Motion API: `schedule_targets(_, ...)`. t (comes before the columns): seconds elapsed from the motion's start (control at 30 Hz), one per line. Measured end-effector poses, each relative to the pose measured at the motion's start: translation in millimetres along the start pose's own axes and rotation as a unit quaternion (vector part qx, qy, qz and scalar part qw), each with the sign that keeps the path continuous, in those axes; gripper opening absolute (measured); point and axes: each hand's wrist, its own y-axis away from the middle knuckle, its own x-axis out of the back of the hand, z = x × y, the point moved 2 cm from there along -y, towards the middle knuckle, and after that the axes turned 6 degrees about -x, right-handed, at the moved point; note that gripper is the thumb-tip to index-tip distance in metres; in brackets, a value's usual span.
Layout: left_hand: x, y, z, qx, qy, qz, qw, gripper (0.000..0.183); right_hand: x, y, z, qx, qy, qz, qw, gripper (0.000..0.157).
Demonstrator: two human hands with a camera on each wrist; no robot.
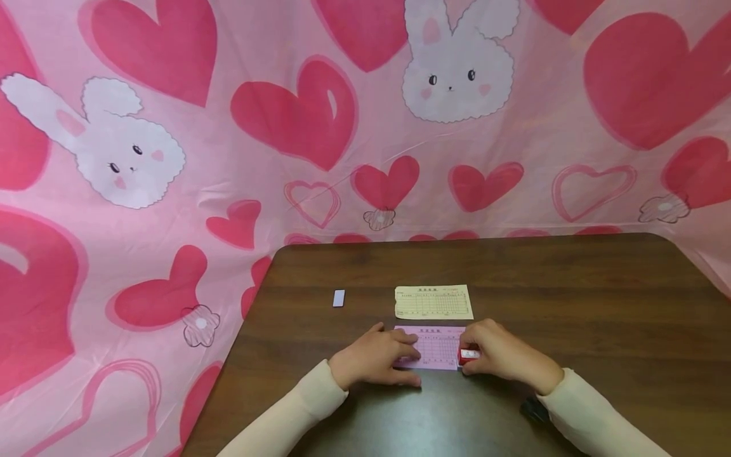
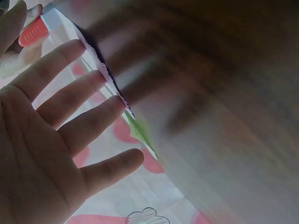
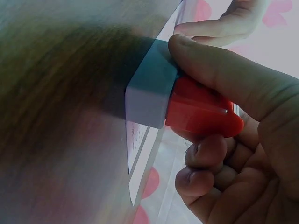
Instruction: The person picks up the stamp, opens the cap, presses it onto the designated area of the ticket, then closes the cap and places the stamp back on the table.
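Observation:
A pink printed slip (image 1: 436, 349) lies on the table, with my left hand (image 1: 379, 357) over its left end. In the left wrist view the left hand's fingers (image 2: 84, 93) are spread and nearly straight, their tips at the slip's torn edge. At the slip's right end, my right hand (image 1: 505, 355) pinches a red stamp (image 1: 469, 357) between thumb and fingers. The right wrist view shows the stamp's pale base (image 3: 148, 100) resting on the paper, its underside hidden. A yellow printed slip (image 1: 434, 302) lies just beyond the pink one.
On the brown table (image 1: 320, 266), a small pale rectangular piece (image 1: 339, 298) lies to the left of the yellow slip. A black object (image 1: 533, 409) sits beside the right sleeve, which partly covers it. Pink heart-patterned cloth (image 1: 257, 146) hangs behind the table and along its left.

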Motion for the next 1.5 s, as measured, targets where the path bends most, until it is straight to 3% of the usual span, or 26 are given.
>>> schedule_targets(0.37, -0.6, -0.8, 0.0, 0.0, 0.0, -0.005, 1.0, 0.054, -1.1, -0.8, -0.3, -0.035, -0.006, -0.019, 0.999, 0.023)
schedule_targets(0.63, -0.7, -1.1, -0.1, 0.005, -0.008, -0.002, 1.0, 0.056, 0.1, -1.4, 1.2, -0.023, 0.013, -0.007, 1.0, 0.027)
schedule_targets(1.2, -2.0, -0.8, -0.7, 0.012, 0.014, -0.013, 0.9997, 0.062, 0.3, -0.1, 2.1, -0.028, -0.006, -0.017, 0.999, 0.022)
schedule_targets(1.5, -2.1, -0.7, -0.7, 0.021, 0.016, -0.017, 0.9995, 0.064, 2.5, -0.3, 0.3, -0.002, 0.015, -0.005, 1.0, 0.025)
